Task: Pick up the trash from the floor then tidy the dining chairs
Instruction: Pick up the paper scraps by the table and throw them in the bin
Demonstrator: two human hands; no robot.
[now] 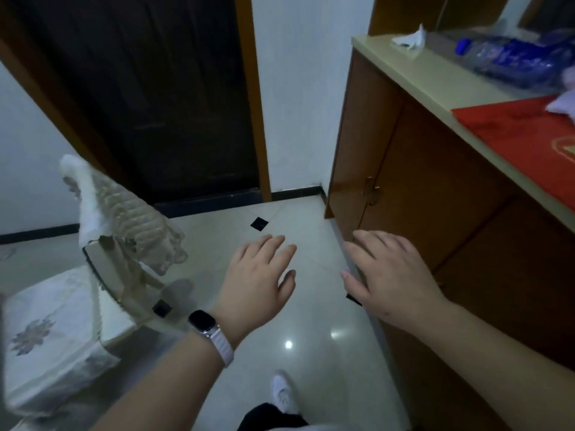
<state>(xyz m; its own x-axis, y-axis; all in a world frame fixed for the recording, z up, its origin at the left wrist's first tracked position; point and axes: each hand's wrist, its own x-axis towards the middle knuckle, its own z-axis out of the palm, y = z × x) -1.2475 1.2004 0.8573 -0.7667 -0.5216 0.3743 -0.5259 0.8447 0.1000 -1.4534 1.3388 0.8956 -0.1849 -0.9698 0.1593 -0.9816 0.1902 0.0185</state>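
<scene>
Left hand [258, 275] and right hand [392, 272] hover palm-down over the floor tiles [311, 353]. The fingers of both are straight with the thumbs apart, and they grip nothing. The covered dining chair [49, 321] stands at 9 o'clock from the left hand. The cabinet [435, 197] stands at 3 o'clock from the right hand.

1. Home interior, dining or hall area.
2. Lace-covered dining chair [124, 219] with floral seat cloth.
3. Wooden cabinet [420, 197] with household clutter on top, dark wooden door [155, 104], glossy tiled floor [311, 321].
</scene>
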